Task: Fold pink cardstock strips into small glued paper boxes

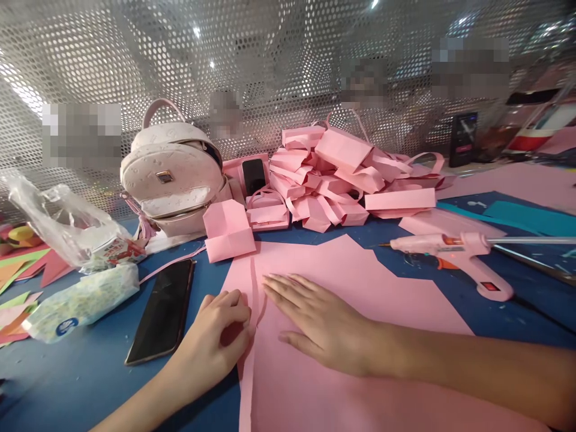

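Observation:
A large sheet of pink paper (342,288) lies flat on the blue table in front of me, with a narrow strip (256,276) along its left side, curved and partly lifted. My left hand (227,330) is curled at that edge, thumb and fingertips closed on the paper. Flat on the sheet, my right hand (324,327) presses down just right of the strip, its fingers stretched out and pointing left. Beyond the hands sits a small folded pink paper pouch (228,231), touching the far end of the sheet.
A pink glue gun (468,252) lies to the right, its cord trailing. Left are a black phone (162,312), a tissue pack (85,303) and a plastic bag (67,222). A white backpack (173,174) and piled pink paper pieces (328,174) stand before a perforated metal screen (288,54).

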### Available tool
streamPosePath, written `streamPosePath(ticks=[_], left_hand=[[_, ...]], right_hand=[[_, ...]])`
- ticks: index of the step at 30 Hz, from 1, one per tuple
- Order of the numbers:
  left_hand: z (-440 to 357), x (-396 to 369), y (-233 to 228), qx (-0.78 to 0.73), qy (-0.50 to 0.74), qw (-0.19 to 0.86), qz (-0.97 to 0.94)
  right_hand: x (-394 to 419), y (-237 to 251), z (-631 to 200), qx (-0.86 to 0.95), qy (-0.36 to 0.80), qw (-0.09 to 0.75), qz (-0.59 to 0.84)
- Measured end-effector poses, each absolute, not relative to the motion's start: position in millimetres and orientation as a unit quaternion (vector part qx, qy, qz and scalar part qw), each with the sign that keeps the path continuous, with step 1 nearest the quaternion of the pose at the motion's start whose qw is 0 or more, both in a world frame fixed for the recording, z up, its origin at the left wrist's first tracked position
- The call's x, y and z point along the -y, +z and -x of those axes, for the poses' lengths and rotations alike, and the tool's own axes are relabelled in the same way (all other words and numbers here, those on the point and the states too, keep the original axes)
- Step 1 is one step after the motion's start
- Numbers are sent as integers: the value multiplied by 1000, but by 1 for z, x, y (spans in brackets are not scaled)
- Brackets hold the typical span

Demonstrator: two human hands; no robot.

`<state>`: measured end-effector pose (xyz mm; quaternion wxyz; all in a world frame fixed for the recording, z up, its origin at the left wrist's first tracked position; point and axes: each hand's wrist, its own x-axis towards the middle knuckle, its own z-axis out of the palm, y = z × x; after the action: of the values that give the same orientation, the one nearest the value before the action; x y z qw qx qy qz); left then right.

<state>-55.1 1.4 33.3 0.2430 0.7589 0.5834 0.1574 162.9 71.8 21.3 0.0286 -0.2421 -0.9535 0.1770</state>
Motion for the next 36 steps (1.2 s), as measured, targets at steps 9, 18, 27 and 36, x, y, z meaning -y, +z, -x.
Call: streamPosePath(ticks=[9, 18, 27, 36], left_hand=[[56, -2, 38, -583, 133, 235, -767], [56, -1, 32, -591, 146, 211, -765], [56, -5, 34, -592, 164, 238, -753], [61, -9, 35, -604, 171, 294, -721]], right_hand=[[-69, 26, -167, 970, 96, 170, 145], [-65, 27, -165, 984, 18, 144, 103], [-66, 27, -164, 986, -4, 141, 86], [-68, 25, -165, 983, 1, 168, 67]])
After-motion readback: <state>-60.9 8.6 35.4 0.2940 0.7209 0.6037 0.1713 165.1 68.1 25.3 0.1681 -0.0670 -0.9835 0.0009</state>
